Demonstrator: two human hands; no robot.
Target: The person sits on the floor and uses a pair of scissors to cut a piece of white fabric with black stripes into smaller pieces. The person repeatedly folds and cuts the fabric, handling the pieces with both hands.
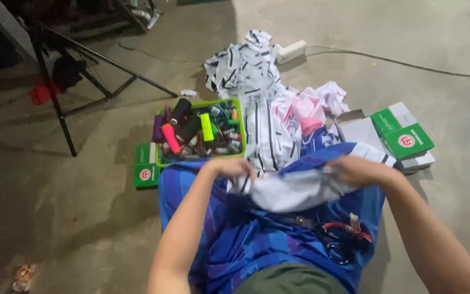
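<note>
Both hands, left hand (229,167) and right hand (361,170), are gripping the white-and-blue cloth (295,188) over the lap, above the floor (82,218); keeping it taut and even between them is helping.

On the concrete floor (55,207) I see a green basket (199,159) of thread spools, green-and-white boxes (403,136) on the right, another box (146,166) beside the basket, a white power strip (291,51) and black stand legs (82,81).
</note>
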